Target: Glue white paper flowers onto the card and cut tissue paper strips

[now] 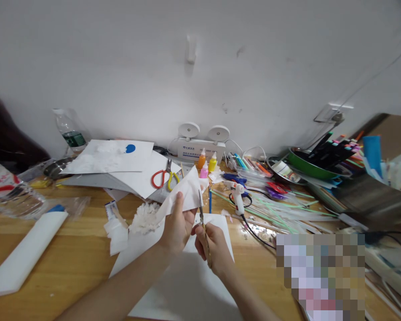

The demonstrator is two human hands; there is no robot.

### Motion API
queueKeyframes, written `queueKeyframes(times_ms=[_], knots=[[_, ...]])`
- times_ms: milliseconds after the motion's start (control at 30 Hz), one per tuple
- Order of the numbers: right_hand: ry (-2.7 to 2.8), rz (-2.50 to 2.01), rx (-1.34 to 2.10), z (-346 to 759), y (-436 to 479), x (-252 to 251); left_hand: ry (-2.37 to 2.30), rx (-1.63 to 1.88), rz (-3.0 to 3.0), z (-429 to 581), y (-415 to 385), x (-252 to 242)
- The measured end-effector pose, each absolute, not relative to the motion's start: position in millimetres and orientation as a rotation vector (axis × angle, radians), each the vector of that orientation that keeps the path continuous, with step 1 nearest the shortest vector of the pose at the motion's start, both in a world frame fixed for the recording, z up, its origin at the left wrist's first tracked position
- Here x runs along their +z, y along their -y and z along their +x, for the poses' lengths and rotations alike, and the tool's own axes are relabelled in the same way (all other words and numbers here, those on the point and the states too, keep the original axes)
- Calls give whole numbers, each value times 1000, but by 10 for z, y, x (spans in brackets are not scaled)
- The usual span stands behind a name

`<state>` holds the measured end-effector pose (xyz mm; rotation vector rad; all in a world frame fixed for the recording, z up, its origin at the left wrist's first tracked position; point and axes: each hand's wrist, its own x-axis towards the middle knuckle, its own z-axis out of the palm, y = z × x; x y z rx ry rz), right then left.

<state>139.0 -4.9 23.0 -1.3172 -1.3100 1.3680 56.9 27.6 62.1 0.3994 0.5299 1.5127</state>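
Observation:
My left hand [177,223] grips a thin white sheet, tissue-like [183,194], with the thumb on its near face. In my right hand [214,245] is a pair of scissors [205,243], its blades pointing up and away at the sheet's right edge. Whether the blades are parted I cannot tell. Both hands are above a large white paper [187,285] lying on the wooden table. Just left of the sheet sits a heap of crumpled white scraps [145,218], beside some small white pieces [116,234].
Red-and-yellow-handled pliers [165,176] rest on papers at the back. Small paint bottles [203,169] stand behind my hands. To the right lie a glue gun [237,196] with its cord and several thin sticks [280,214]. A folded white paper [26,254] is at left.

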Motion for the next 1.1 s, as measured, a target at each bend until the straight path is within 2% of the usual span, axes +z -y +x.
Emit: queueKeyframes(times_ms=[500, 900, 1100], knots=[[1355, -1305, 1374, 1396, 52, 219, -447, 1481, 435, 543, -286, 585], [1444, -1252, 1218, 1437, 36, 219, -579, 1081, 521, 556, -134, 577], [1408, -1244, 1232, 1444, 23, 205, -661, 1053, 547, 564, -119, 564]])
